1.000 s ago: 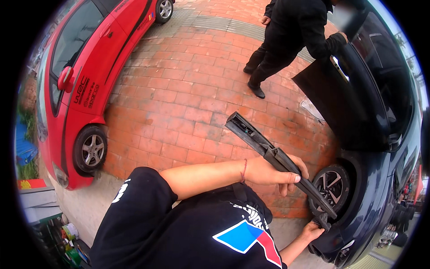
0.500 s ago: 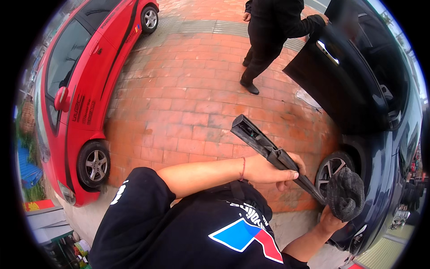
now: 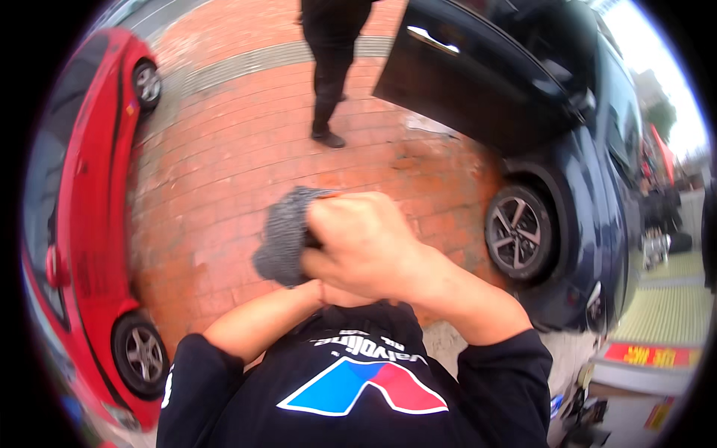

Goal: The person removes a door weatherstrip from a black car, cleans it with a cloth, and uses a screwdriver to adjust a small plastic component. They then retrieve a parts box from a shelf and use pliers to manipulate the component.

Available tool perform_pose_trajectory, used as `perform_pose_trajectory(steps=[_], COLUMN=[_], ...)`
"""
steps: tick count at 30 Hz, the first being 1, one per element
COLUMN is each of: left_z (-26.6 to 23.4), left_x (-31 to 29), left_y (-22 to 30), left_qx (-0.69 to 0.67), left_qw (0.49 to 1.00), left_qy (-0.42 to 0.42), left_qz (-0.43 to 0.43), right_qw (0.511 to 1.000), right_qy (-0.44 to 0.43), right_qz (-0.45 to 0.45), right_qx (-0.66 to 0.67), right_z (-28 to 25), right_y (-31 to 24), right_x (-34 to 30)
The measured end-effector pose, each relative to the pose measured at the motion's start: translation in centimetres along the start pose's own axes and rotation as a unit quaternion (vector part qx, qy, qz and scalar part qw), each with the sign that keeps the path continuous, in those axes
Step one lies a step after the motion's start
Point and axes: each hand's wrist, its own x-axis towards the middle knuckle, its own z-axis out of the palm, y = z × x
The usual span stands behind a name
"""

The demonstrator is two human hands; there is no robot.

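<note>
In front of my chest, my right hand [image 3: 366, 243] is closed around a grey knitted cloth [image 3: 284, 239] that bulges out on the left side of the fist. My left forearm [image 3: 265, 317] reaches in beneath it, with a thin bracelet at the wrist. The fingers of my left hand are covered by the right hand and the cloth. The long black plastic piece from the earlier frame does not show now; the right hand and cloth may hide it.
A dark car [image 3: 575, 201] stands at the right with its front door [image 3: 470, 82] swung out. At the left is a red car [image 3: 93, 201]. Beyond my hands, a person in black [image 3: 328, 67] stands on the red brick paving [image 3: 216, 172]. Pale cloth or paper [image 3: 429, 125] lies below the door.
My right hand has swung left with the cloth, up to my left hand. The black piece has gone out of sight. My view has turned right, and the cars and person appear shifted left.
</note>
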Motion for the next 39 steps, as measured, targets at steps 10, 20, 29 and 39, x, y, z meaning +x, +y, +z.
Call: perform_pose_trajectory(steps=[10,20,29,39], left_z=[-1.7,0.2,-9.0,-18.8], left_x=[-3.1,-5.7,-9.8,-16.9], left_y=[-2.7,-2.9,-3.2,-3.3], left_qx=[-0.086,-0.221,-0.244,-0.248], left_qw=[0.993,0.975,0.953,0.934], left_qy=[0.058,0.006,0.162,0.222], left_qz=[-0.053,-0.021,0.074,0.132], right_qw=[0.981,0.905,0.734,0.509], right_qy=[-0.115,-0.051,0.633,0.655], right_qz=[-0.14,-0.34,0.132,-0.014], right_qx=[-0.069,-0.25,0.208,0.559], right_z=[4.8,9.9,-9.0,-11.4], right_y=[-3.2,-4.7,8.9,17.3], right_x=[2.4,5.7,-25.1,-37.1])
